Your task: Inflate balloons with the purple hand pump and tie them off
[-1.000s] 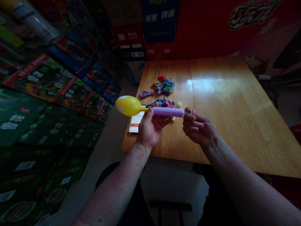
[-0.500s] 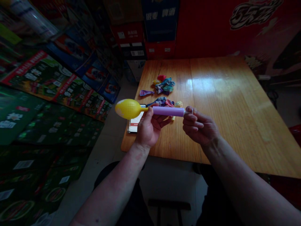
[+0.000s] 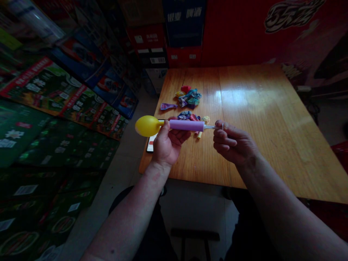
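A purple hand balloon pump (image 3: 187, 125) lies level above the near part of the wooden table. On its left end sits a partly inflated yellow balloon (image 3: 147, 126). My left hand (image 3: 169, 145) grips the pump's left end and the balloon's neck, thumb pressed on top. My right hand (image 3: 232, 141) is closed on the pump's handle at the right, with a length of the pale plunger rod (image 3: 210, 127) showing outside the barrel. Beneath and behind the pump, several deflated balloons (image 3: 187, 115) lie on the table, partly hidden by it.
Another heap of deflated balloons (image 3: 190, 98) and a single purple one (image 3: 168, 106) lie farther back on the wooden table (image 3: 266, 145). A phone (image 3: 150, 144) is partly covered by my left hand. Stacked drink cartons (image 3: 67, 94) line the left side; a red poster (image 3: 239, 32) stands behind.
My left hand, the pump barrel and the balloon have shifted left relative to my right hand. More of the plunger rod now shows outside the barrel.
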Action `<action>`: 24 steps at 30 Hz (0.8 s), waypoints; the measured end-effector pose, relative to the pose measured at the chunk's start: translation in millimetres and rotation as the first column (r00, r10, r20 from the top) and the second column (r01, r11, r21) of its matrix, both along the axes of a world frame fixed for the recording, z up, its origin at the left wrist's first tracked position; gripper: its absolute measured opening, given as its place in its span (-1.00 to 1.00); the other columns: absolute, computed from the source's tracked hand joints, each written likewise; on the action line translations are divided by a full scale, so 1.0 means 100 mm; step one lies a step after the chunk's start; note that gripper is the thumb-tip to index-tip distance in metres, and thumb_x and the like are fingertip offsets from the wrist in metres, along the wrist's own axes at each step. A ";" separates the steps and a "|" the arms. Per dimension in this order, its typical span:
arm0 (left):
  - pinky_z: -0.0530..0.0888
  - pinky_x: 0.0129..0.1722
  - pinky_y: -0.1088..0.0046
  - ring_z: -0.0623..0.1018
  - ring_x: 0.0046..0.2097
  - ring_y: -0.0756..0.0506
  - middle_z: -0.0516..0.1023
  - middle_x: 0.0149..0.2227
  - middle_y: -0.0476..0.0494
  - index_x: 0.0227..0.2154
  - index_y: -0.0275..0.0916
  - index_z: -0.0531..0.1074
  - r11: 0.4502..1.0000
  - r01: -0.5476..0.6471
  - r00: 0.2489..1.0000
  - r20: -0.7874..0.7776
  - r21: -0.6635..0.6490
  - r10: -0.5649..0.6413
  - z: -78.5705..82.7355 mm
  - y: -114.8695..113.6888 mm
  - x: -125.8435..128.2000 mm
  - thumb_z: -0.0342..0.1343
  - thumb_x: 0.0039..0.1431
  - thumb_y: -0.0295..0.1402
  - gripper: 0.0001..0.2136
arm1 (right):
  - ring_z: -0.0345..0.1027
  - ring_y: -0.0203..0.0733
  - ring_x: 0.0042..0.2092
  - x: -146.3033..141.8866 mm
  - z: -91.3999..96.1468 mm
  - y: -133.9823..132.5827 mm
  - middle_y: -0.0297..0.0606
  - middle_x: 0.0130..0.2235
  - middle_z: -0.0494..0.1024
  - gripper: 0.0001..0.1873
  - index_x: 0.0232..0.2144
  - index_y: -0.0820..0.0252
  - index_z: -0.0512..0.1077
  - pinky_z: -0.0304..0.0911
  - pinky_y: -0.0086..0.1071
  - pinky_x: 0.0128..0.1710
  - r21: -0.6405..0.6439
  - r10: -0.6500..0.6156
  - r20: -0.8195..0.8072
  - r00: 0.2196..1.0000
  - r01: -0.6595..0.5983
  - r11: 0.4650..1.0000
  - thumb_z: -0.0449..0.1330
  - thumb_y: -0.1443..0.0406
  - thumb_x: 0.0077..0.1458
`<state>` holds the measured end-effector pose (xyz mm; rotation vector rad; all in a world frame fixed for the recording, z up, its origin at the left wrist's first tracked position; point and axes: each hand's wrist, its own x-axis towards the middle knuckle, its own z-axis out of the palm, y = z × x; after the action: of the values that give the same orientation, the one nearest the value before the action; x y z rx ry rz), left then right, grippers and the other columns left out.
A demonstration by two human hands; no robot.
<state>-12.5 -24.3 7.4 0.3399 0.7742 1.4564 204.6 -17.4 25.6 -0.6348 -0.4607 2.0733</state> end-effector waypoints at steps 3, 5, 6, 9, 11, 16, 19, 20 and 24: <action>0.65 -0.08 0.33 0.73 -0.09 -0.16 0.74 -0.17 -0.25 0.00 -0.23 0.56 0.998 -0.022 1.000 0.004 0.055 0.022 0.01 0.01 -0.04 0.07 0.50 -0.14 -0.71 | -0.31 -0.52 -0.61 0.03 0.01 -0.01 -0.53 -0.50 0.35 -0.95 -0.26 0.14 0.47 0.09 -0.64 -0.60 0.047 -0.021 0.021 1.000 0.020 0.999 0.21 0.35 0.31; 0.66 -0.05 0.27 0.73 -0.08 -0.18 0.74 -0.13 -0.26 0.01 -0.21 0.55 0.999 0.020 1.000 0.010 0.049 -0.020 -0.01 -0.03 0.00 0.05 0.51 -0.14 -0.71 | -0.32 -0.52 -0.61 -0.01 -0.03 -0.04 -0.54 -0.50 0.35 -0.97 -0.25 0.15 0.47 0.10 -0.65 -0.60 0.059 -0.009 0.003 1.000 0.008 0.998 0.25 0.33 0.29; 0.66 -0.03 0.23 0.74 -0.08 -0.19 0.74 -0.11 -0.26 0.00 -0.21 0.55 0.998 0.047 0.999 0.018 0.030 -0.047 -0.03 -0.05 0.03 0.04 0.51 -0.14 -0.71 | -0.32 -0.53 -0.61 -0.04 -0.06 -0.05 -0.55 -0.51 0.36 -0.96 -0.25 0.15 0.47 0.11 -0.65 -0.60 0.060 0.001 -0.010 1.000 0.000 0.998 0.28 0.32 0.27; 0.66 -0.01 0.15 0.74 -0.14 -0.19 0.74 -0.15 -0.23 -0.04 -0.21 0.54 0.996 0.086 0.995 0.052 -0.021 -0.085 -0.06 -0.09 0.11 0.03 0.52 -0.14 -0.71 | -0.28 -0.53 -0.61 -0.11 -0.12 -0.08 -0.54 -0.50 0.38 -0.90 -0.24 0.17 0.47 0.14 -0.64 -0.60 0.047 0.010 -0.029 1.000 -0.008 0.999 0.32 0.30 0.24; 0.66 -0.02 0.17 0.74 -0.15 -0.18 0.74 -0.16 -0.22 -0.05 -0.22 0.54 0.997 0.080 0.995 0.058 -0.004 -0.079 -0.06 -0.09 0.15 0.03 0.52 -0.14 -0.71 | -0.25 -0.53 -0.61 -0.11 -0.13 -0.07 -0.54 -0.49 0.39 -0.93 -0.23 0.18 0.48 0.15 -0.65 -0.59 0.024 0.001 -0.038 0.999 0.000 1.000 0.31 0.32 0.25; 0.66 0.01 0.18 0.74 -0.14 -0.18 0.74 -0.16 -0.20 -0.04 -0.21 0.56 0.997 0.074 0.996 0.047 0.019 -0.075 -0.04 -0.07 0.18 0.11 0.47 -0.15 -0.74 | -0.26 -0.54 -0.62 -0.08 -0.10 -0.03 -0.53 -0.49 0.40 -0.98 -0.25 0.20 0.50 0.12 -0.66 -0.61 -0.036 -0.030 -0.066 0.997 0.028 0.999 0.28 0.36 0.25; 0.65 0.02 0.16 0.74 -0.11 -0.19 0.74 -0.15 -0.20 -0.06 -0.20 0.57 0.998 0.065 0.997 0.038 -0.006 -0.064 -0.03 -0.06 0.17 0.12 0.46 -0.14 -0.74 | -0.27 -0.54 -0.61 -0.05 -0.07 -0.02 -0.52 -0.50 0.39 -0.97 -0.26 0.20 0.50 0.12 -0.65 -0.61 -0.035 -0.021 -0.030 0.999 0.020 0.999 0.29 0.36 0.24; 0.64 0.03 0.16 0.74 -0.09 -0.20 0.74 -0.14 -0.21 -0.06 -0.20 0.57 0.998 0.063 0.998 0.028 -0.015 -0.063 -0.02 -0.05 0.15 0.13 0.46 -0.13 -0.73 | -0.27 -0.53 -0.61 -0.04 -0.05 -0.01 -0.52 -0.50 0.39 -0.98 -0.26 0.19 0.50 0.12 -0.65 -0.61 -0.026 -0.013 -0.008 1.000 0.013 1.000 0.29 0.36 0.24; 0.64 0.03 0.19 0.73 -0.05 -0.22 0.73 -0.14 -0.24 0.02 -0.21 0.57 1.000 0.011 1.000 -0.023 -0.023 -0.012 0.01 0.01 0.03 0.16 0.43 -0.08 -0.67 | -0.28 -0.50 -0.60 0.05 0.03 -0.01 -0.51 -0.50 0.34 -0.94 -0.27 0.15 0.48 0.09 -0.62 -0.61 0.038 -0.022 0.065 0.998 0.019 0.999 0.22 0.35 0.31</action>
<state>-9.8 -23.1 8.2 0.3434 0.8061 1.4341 209.6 -18.0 28.8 -0.6840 -0.5263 2.0248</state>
